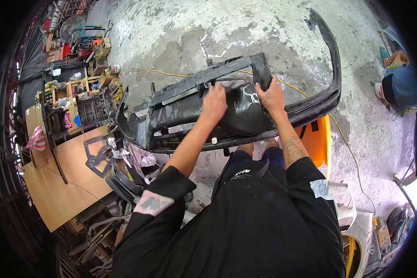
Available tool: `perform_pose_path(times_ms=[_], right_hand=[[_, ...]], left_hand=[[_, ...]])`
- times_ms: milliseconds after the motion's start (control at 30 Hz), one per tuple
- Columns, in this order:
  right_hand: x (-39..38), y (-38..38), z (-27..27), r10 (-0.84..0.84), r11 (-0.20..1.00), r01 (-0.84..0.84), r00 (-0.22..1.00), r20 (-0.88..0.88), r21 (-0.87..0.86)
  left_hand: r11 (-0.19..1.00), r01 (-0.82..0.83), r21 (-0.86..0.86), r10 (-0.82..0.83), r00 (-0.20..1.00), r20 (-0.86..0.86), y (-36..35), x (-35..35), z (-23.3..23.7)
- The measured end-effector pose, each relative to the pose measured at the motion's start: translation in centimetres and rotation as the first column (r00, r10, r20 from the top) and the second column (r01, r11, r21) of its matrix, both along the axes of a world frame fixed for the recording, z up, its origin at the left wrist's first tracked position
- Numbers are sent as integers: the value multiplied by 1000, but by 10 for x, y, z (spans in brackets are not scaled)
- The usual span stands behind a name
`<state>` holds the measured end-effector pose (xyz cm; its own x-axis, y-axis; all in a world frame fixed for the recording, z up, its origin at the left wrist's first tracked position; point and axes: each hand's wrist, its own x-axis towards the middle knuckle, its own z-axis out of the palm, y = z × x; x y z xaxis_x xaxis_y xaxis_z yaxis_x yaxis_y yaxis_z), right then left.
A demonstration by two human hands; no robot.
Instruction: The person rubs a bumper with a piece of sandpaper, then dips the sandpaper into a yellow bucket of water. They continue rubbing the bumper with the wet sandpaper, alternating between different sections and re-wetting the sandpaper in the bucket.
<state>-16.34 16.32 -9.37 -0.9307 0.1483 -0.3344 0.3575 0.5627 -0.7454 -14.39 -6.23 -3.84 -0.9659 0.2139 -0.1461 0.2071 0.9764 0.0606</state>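
A black car bumper (176, 113) with scuffed, greyish patches lies across the view in front of my body. My left hand (214, 103) is closed against its middle section, by the edge of an opening. Whatever the fingers of that hand press or hold is hidden, though something greyish shows near them. My right hand (270, 98) is wrapped round the bumper's upright strut, with the thumb on the near side. The bumper's long curved end arches up to the right, beyond my right hand.
An orange container (312, 143) stands under the bumper's right part. A yellow cord (345, 134) crosses the stained concrete floor (171, 32). Wooden racks with cans (113, 69) and a plywood sheet (65, 180) line the left. Another person (398, 78) is at the far right.
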Motion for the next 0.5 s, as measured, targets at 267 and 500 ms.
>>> perform_pose_path(times_ms=[267, 500], right_hand=[[1, 1, 2, 11, 1000, -11, 1000, -6, 14], [0, -3, 6, -11, 1000, 11, 1000, -11, 26]], left_hand=[[997, 70, -11, -70, 997, 22, 18, 16, 5], [1000, 12, -20, -12, 1000, -5, 42, 31, -4]])
